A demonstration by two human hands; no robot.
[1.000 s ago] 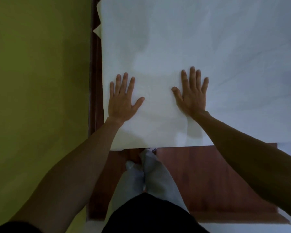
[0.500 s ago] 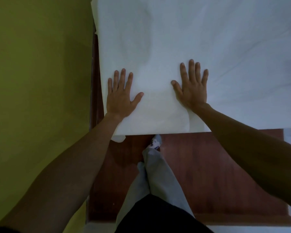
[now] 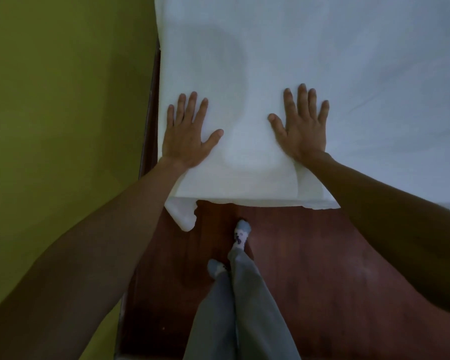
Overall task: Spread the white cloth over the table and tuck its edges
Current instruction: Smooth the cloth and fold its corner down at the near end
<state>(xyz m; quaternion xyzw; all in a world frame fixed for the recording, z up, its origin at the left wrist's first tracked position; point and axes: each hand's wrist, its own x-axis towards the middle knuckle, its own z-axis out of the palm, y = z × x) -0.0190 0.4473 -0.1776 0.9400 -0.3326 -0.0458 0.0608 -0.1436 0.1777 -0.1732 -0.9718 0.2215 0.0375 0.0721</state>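
Head view has the left hand (image 3: 186, 136) and right hand (image 3: 303, 128) flat, fingers splayed, on the white cloth (image 3: 322, 48) covering the table, where even outward palm strokes should push wrinkles toward its drooping corner (image 3: 182, 216).

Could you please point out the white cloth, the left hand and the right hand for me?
white cloth (image 3: 348, 61), head view, flat open stretch.
left hand (image 3: 185, 141), head view, back of hand.
right hand (image 3: 303, 133), head view, back of hand.
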